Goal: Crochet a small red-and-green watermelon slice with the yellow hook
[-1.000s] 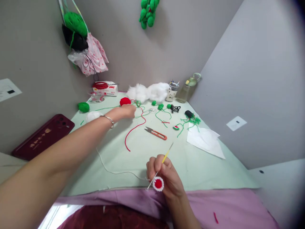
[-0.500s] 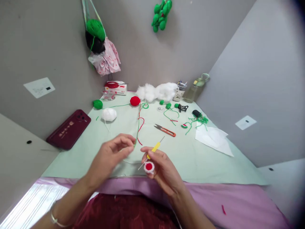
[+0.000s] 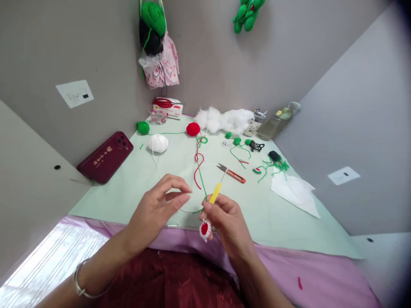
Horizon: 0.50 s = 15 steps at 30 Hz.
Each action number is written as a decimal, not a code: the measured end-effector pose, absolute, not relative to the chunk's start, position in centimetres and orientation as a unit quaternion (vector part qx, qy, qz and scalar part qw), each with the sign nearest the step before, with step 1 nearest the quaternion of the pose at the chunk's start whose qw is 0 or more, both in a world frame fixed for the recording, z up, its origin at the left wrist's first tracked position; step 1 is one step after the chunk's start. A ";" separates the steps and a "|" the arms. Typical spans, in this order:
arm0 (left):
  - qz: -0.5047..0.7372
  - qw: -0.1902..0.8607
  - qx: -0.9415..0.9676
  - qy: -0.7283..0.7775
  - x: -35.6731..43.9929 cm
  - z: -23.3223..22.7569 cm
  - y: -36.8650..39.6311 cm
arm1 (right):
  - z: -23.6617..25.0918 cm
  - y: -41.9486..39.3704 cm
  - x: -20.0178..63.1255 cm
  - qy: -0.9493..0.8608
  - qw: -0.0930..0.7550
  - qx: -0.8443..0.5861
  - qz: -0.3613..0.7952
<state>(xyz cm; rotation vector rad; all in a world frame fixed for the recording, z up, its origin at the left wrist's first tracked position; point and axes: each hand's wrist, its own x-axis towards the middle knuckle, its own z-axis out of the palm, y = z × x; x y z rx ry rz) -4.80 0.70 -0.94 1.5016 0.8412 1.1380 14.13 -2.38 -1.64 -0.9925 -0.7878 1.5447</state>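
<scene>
Hands work just in front of the scissors (image 3: pixel 231 173): our right hand (image 3: pixel 226 220) pinches crochet hook (image 3: pixel 215 193) and red-and-white crochet piece (image 3: pixel 204 229); our left hand (image 3: pixel 160 207) pinches green yarn (image 3: pixel 201 177).

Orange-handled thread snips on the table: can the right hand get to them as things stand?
Probably not without freeing itself first. The right hand is full, gripping a yellow-handled crochet hook and a small red-and-white crocheted disc. The orange-handled thread snips lie just beyond it, uncovered.

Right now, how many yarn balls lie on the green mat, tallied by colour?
Green ball: 1
White ball: 1
Red ball: 1
Total: 3 on the mat. The small green bits near the snips are crocheted pieces, not counted.
</scene>
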 end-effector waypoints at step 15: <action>0.549 0.318 0.732 0.248 -1.0 0.9 2.5 | -1.4 -3.1 15.1 -0.334 0.577 -0.375 0.644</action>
